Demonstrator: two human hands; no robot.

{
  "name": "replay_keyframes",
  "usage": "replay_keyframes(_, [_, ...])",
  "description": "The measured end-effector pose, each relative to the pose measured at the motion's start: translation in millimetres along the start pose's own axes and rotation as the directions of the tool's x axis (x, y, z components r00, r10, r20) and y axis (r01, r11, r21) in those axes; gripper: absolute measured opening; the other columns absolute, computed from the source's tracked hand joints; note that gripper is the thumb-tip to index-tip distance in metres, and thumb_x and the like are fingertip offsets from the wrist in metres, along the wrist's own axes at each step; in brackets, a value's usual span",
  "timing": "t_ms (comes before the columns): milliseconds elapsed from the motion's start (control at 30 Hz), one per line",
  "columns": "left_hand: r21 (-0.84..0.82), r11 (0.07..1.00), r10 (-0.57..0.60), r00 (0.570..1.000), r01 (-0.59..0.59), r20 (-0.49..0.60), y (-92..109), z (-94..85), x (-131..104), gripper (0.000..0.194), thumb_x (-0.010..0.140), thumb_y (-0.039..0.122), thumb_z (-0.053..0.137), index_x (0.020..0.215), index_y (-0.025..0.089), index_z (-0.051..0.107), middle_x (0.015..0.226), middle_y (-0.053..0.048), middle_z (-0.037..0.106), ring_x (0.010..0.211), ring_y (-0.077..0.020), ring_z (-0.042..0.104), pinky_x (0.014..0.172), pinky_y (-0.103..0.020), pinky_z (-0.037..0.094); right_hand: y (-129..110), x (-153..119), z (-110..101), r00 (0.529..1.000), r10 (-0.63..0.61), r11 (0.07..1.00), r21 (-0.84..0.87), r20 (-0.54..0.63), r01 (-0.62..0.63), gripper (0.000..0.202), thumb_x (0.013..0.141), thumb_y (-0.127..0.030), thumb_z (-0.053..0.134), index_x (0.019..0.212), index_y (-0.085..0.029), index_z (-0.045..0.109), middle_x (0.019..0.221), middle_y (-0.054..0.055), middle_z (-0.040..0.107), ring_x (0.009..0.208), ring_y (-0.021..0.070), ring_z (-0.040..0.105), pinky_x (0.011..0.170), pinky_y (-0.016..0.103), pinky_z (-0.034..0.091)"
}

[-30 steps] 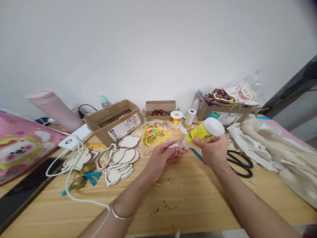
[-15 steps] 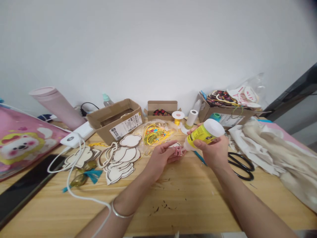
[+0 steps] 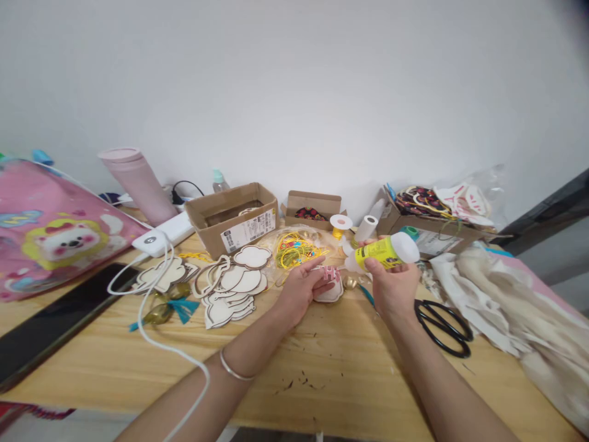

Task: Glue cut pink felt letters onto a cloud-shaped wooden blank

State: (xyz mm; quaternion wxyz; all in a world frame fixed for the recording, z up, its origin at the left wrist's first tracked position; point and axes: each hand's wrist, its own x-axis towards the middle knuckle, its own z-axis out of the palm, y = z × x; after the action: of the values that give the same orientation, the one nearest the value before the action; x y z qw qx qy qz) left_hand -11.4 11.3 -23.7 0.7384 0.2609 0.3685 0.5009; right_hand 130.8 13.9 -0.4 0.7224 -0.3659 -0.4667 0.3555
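Observation:
My left hand (image 3: 297, 290) pinches a small pink cut-out piece (image 3: 330, 274) with letter-like shapes. Just below it on the wooden table lies a pale flat piece (image 3: 329, 293). In my right hand (image 3: 392, 285) is a yellow-labelled white bottle (image 3: 383, 252), tilted with its narrow end pointing left, close to the pink piece. Whether the tip touches the piece cannot be made out. A small golden bead (image 3: 350, 282) sits between my hands. Beyond them is a heap of yellow cords (image 3: 294, 248).
White cloud-shaped pieces (image 3: 234, 279) and a white cable (image 3: 151, 344) lie left. Cardboard boxes (image 3: 243, 230) line the wall. Black-handled scissors (image 3: 444, 328) and cream cloth (image 3: 510, 307) are right. A dark tablet-like slab (image 3: 59, 319) rests far left.
The view has shifted left. The bottle is tilted closer to level. The pale flat piece and golden bead now show below and beside the pink piece.

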Motion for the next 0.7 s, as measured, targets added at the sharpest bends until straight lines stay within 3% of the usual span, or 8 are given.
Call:
replay_keyframes(233, [0.004,1.0,0.007,1.0,-0.007,0.008,1.8,-0.7,4.9,0.048,0.076,0.014,0.061,0.122,0.013,0.05,0.089,-0.009,0.069,0.077,-0.0129,0.065,0.078,-0.026,0.052,6.3,7.8,1.1,1.0,-0.029,1.0,0.003,-0.011,0.029,0.047,0.052,-0.03,0.078,0.093,-0.019,0.057,0.085,0.003,0.069,0.082,0.0199,0.065,0.081,0.038,0.049])
replay_keyframes(700, [0.082,0.996,0.037,0.998,-0.042,0.053,-3.6,1.0,1.2,0.049,0.079,0.009,0.053,0.127,0.009,0.043,0.078,-0.007,0.07,0.072,-0.0115,0.066,0.085,-0.031,0.049,2.2,4.9,1.1,0.996,-0.083,0.993,-0.081,-0.018,0.081,0.055,0.051,-0.045,0.076,0.097,-0.023,0.055,0.091,0.003,0.067,0.087,0.0206,0.064,0.084,0.039,0.048])
